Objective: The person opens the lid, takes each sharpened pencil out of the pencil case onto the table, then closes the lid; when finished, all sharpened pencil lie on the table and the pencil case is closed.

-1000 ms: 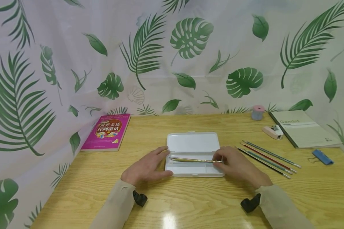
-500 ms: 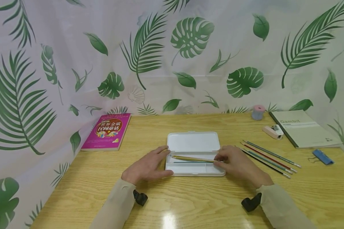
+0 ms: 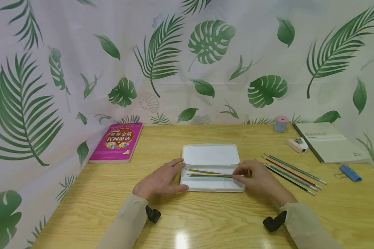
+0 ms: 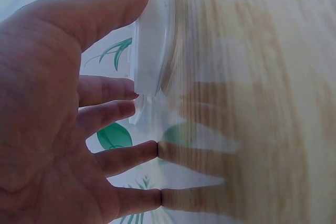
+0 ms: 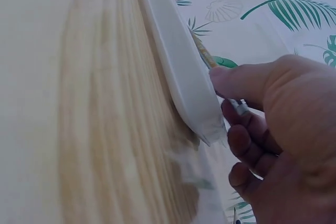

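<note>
On the wood-grained surface (image 3: 218,214), head view: an open white pencil case (image 3: 210,154) lies between the two hands, its lid laid back on the far side and its tray divided into compartments. Over the rear compartment slants a slender gold pencil (image 3: 205,171), its sharpened end toward the left hand (image 3: 162,181) and its other end at the fingertips of the right hand (image 3: 258,178); a green pencil (image 3: 205,176) lies just in front of it. The right hand pinches the gold pencil near the case's right end. The left hand, unclenched, rests against the left end. Four pencils (image 3: 292,172) lie to the right of the right hand.

Left wrist view: the thumb touches the white wall of the pencil case; the other fingers are spread, two near the case's end and two meeting the surface.

Right wrist view: the golden, glossy barrel passes above the case wall and under the thumb; a silvery ferrule emerges beyond it, beside the curled fingers.
</note>
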`<control>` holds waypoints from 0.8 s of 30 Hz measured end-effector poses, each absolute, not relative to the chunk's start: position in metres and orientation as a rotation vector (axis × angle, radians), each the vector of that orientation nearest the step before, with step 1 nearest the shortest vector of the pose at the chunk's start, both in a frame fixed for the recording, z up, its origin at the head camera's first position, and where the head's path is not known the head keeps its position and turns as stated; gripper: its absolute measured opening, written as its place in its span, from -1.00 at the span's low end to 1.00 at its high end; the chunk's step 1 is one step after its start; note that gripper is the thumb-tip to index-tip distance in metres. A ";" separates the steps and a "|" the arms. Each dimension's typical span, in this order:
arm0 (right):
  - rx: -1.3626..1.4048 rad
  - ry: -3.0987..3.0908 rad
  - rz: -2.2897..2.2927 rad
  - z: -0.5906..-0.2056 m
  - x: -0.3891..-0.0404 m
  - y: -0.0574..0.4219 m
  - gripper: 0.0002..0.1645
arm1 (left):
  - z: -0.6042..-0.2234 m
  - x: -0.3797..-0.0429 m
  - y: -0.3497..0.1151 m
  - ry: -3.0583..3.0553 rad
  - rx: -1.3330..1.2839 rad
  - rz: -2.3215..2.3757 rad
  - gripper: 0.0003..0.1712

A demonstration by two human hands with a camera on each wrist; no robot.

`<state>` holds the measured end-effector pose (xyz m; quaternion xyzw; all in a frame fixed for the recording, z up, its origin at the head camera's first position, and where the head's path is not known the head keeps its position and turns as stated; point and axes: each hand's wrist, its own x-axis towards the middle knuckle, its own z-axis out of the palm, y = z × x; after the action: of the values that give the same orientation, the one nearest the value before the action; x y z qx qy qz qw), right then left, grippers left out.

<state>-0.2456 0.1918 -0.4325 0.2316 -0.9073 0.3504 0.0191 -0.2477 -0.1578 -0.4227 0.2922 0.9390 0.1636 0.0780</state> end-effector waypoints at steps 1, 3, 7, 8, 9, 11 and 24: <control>0.697 -2.809 1.111 -0.433 -0.245 0.192 -0.97 | -0.422 -0.248 -0.157 2.809 0.874 0.492 -0.04; 0.667 -2.773 1.144 -0.434 -0.243 0.193 -0.96 | -0.422 -0.248 -0.156 2.804 0.868 0.494 -0.04; 0.643 -2.670 1.150 -0.436 -0.241 0.195 -0.97 | -0.420 -0.247 -0.155 2.799 0.863 0.502 -0.05; 0.644 -2.643 1.143 -0.437 -0.240 0.196 -0.97 | -0.420 -0.247 -0.155 2.800 0.864 0.499 -0.04; 0.644 -2.619 1.138 -0.437 -0.240 0.197 -0.97 | -0.420 -0.247 -0.155 2.801 0.865 0.498 -0.04; 0.645 -2.578 1.134 -0.438 -0.239 0.199 -0.95 | -0.419 -0.247 -0.155 2.805 0.868 0.494 -0.05; 0.604 -2.528 1.098 -0.433 -0.229 0.223 -0.96 | -0.421 -0.247 -0.156 2.811 0.903 0.516 -0.05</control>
<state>-0.2290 0.2233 -0.4332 0.2113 -0.8846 0.3840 0.1593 -0.2467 -0.1559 -0.4213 0.3006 0.9354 0.1718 0.0718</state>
